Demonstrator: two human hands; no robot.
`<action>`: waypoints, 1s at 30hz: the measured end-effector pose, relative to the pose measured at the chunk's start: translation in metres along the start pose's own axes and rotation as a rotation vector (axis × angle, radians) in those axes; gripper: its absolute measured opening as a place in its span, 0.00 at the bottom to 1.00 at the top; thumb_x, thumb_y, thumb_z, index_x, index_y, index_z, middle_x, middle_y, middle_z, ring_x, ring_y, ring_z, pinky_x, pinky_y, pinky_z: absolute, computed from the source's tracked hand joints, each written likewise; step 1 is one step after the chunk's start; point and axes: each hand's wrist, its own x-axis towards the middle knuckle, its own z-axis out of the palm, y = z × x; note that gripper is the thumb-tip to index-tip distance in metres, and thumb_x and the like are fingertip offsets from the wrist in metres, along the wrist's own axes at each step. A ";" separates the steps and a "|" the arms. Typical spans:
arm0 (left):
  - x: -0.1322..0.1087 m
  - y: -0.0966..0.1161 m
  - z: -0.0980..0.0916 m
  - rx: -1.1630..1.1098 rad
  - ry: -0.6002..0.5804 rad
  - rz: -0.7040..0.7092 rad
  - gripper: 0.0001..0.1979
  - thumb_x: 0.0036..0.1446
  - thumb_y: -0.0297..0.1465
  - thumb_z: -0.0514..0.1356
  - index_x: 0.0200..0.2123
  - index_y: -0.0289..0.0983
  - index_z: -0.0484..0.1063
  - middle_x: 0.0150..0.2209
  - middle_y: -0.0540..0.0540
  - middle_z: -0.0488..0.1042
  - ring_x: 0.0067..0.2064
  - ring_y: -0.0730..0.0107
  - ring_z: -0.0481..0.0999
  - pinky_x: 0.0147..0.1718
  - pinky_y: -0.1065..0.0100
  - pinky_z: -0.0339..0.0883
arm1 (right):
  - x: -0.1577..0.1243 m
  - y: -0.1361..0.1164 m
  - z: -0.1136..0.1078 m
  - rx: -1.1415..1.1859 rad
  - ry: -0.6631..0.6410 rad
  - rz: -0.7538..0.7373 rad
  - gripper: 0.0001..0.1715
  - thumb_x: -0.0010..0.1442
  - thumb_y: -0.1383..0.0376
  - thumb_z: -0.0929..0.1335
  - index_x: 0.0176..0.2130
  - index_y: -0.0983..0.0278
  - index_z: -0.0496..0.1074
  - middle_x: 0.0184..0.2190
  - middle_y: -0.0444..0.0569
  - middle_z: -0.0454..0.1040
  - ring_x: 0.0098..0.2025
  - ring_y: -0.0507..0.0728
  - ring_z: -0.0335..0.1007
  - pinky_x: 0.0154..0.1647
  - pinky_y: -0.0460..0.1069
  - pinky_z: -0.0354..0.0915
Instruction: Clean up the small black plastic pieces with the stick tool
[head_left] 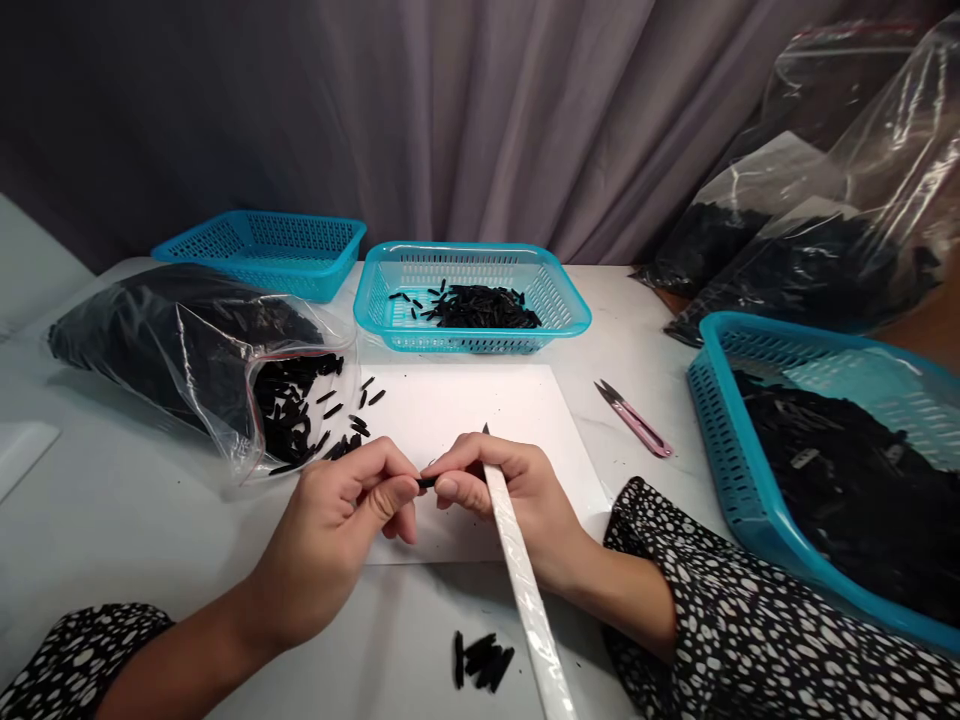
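Between thumb and fingertips, my left hand (337,525) pinches one end of a small black stick-like piece (426,482). The other end sits at the fingertips of my right hand (517,490), closed as well. A long tool with a white wrapped handle (525,590) and a dark pointed tip rests in the right hand, its tip pointing away from me; its exact kind is unclear. Both hands are over a white sheet of paper (517,400). Left of them, similar black pieces (300,400) spill from an open zip bag (202,340). Closer to me lies a small pile of such pieces (481,662).
A blue basket (472,338) holding black pieces stands behind the paper, with another blue basket (322,270) at back left. Pink thread snips (637,420) lie on the right. A larger blue basket (720,440) of black material and clear bags (825,230) stand further right.
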 end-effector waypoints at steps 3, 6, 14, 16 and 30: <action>0.003 0.001 0.002 -0.238 -0.050 -0.138 0.12 0.64 0.35 0.58 0.28 0.40 0.73 0.20 0.53 0.75 0.24 0.73 0.70 0.26 0.73 0.63 | 0.002 0.000 -0.001 0.055 -0.022 0.057 0.10 0.56 0.57 0.76 0.32 0.61 0.81 0.23 0.43 0.75 0.24 0.51 0.64 0.28 0.48 0.63; 0.004 0.001 0.002 -0.347 -0.079 -0.209 0.13 0.63 0.39 0.60 0.28 0.39 0.73 0.20 0.52 0.74 0.24 0.73 0.69 0.27 0.72 0.65 | 0.002 0.000 -0.001 0.097 -0.032 0.093 0.12 0.56 0.56 0.76 0.32 0.62 0.80 0.22 0.42 0.73 0.22 0.50 0.59 0.25 0.47 0.58; 0.001 -0.008 0.004 -0.112 -0.083 -0.153 0.18 0.65 0.46 0.57 0.34 0.38 0.73 0.27 0.49 0.78 0.28 0.71 0.72 0.26 0.71 0.66 | 0.001 0.008 0.000 0.105 0.010 0.093 0.18 0.64 0.50 0.70 0.37 0.62 0.69 0.26 0.44 0.76 0.18 0.47 0.47 0.19 0.45 0.46; 0.001 -0.010 0.008 0.007 -0.049 -0.035 0.12 0.63 0.41 0.61 0.40 0.38 0.76 0.28 0.50 0.78 0.28 0.71 0.74 0.27 0.71 0.68 | 0.000 0.010 0.001 0.100 0.008 0.059 0.18 0.66 0.49 0.68 0.38 0.61 0.67 0.24 0.42 0.74 0.18 0.47 0.44 0.19 0.45 0.46; -0.003 -0.001 -0.011 0.266 -0.087 0.520 0.31 0.68 0.50 0.46 0.18 0.40 0.65 0.14 0.52 0.63 0.18 0.73 0.60 0.20 0.66 0.54 | -0.003 0.000 0.003 -0.054 0.098 -0.092 0.14 0.66 0.53 0.68 0.37 0.61 0.69 0.25 0.45 0.76 0.26 0.53 0.65 0.27 0.48 0.60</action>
